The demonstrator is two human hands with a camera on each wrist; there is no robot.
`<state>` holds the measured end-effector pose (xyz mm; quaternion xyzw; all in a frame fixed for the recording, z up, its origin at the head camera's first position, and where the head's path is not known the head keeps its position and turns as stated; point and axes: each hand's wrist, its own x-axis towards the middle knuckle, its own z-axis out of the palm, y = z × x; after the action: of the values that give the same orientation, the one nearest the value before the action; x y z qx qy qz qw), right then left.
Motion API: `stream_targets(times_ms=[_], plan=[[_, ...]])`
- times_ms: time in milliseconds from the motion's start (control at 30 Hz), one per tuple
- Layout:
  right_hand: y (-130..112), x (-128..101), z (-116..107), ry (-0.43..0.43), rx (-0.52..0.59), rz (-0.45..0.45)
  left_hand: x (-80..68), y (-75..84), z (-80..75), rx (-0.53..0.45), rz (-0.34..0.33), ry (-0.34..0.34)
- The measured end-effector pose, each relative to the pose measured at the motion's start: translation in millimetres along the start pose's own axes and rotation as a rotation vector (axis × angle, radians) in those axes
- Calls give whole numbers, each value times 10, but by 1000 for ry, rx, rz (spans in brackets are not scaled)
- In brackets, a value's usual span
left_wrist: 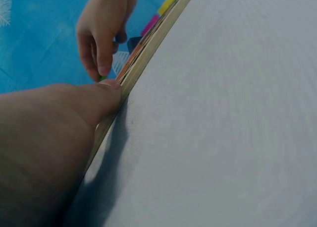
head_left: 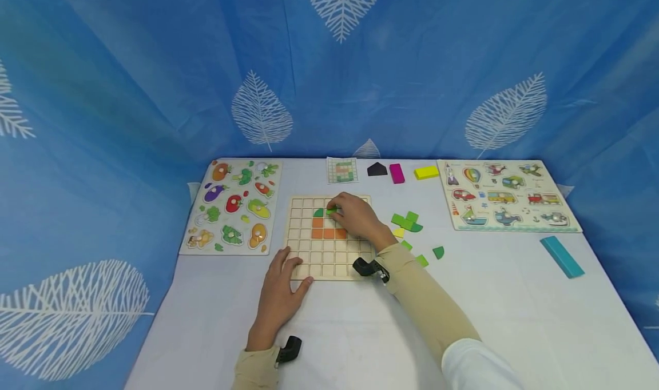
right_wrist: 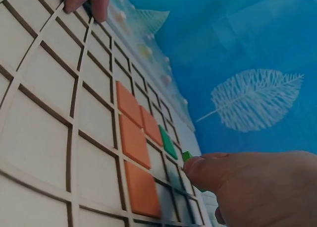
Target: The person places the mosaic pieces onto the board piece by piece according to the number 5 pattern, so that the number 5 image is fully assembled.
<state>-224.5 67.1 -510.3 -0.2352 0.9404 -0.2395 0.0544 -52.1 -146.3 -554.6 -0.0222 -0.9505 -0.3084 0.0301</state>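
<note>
A wooden grid board [head_left: 329, 258] lies flat on the white table. Several orange square tiles [head_left: 329, 234] fill cells in its upper middle, with a dark green rounded tile [head_left: 318, 213] in the cell above them. Over the cell to the right of that tile, my right hand [head_left: 355, 214] pinches a light green tile [right_wrist: 186, 156] between thumb and fingers. Whether the tile touches the board is hard to tell. My left hand [head_left: 280, 290] rests at the board's lower left corner, fingers spread on its left side and thumb [left_wrist: 110, 85] against the front edge.
Loose light green tiles [head_left: 412, 217], a yellow tile [head_left: 399, 232] and a dark green tile [head_left: 438, 252] lie right of the board. Behind it are a pattern card [head_left: 342, 170] and black, magenta and yellow blocks [head_left: 426, 172]. Picture puzzles [head_left: 231, 207] flank both sides; a teal block [head_left: 562, 257] lies far right.
</note>
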Motion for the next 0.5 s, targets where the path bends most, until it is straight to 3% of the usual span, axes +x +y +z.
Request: stream_targets(times_ms=[200,500], plan=[[39,52,84,-27,37,16,-7,18,2,-8,-8,-6],[59,73,169,19,91,27,-8,6,0,7,-5,-2]])
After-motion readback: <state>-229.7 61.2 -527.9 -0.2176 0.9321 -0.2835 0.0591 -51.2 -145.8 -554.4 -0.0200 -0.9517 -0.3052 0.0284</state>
